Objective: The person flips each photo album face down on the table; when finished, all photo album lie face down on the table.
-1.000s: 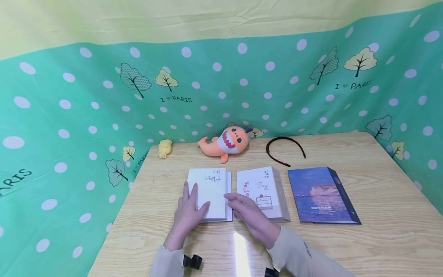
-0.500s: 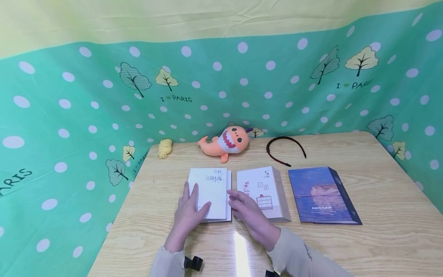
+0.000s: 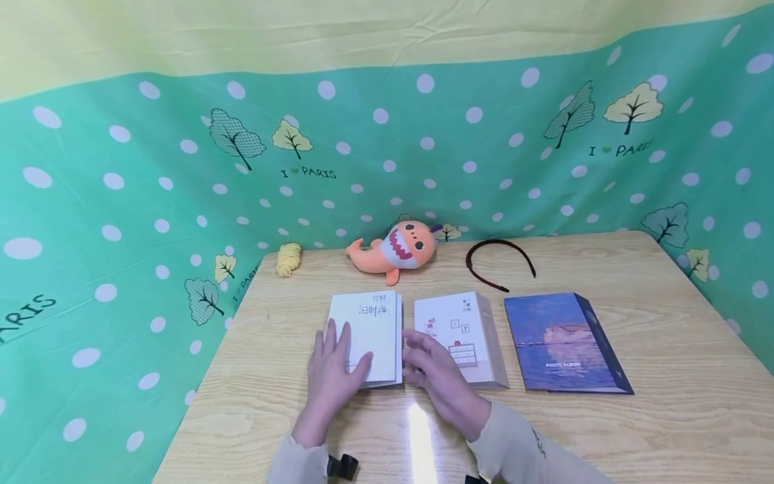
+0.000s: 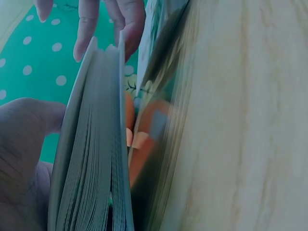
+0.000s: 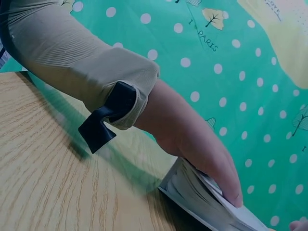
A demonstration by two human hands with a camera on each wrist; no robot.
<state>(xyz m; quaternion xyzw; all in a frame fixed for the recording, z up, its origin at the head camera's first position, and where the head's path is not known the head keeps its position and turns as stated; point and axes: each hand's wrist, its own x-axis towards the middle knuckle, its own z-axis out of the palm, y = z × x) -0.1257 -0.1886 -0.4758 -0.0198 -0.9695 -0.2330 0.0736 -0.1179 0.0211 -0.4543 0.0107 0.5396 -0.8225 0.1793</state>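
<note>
A white album with dark writing on its cover lies on the table, its lower cover showing a little past the right edge. My left hand rests on its left part with spread fingers. The left wrist view shows the stacked pages edge-on, with my left thumb on the cover. At the album's right edge is my right hand, fingers lightly bent; whether they touch it is hard to tell. Behind that hand lies a second white album with a drawn dresser. In the right wrist view, the left hand lies over the album.
A blue photo album lies to the right. Along the back of the table are yellow yarn, an orange shark plush and a dark headband. A green dotted cloth hangs behind.
The white album's lower cover sticks out less on the right. My left hand has moved slightly right. My right fingertips have drawn back from over the cover to beside its edge.
</note>
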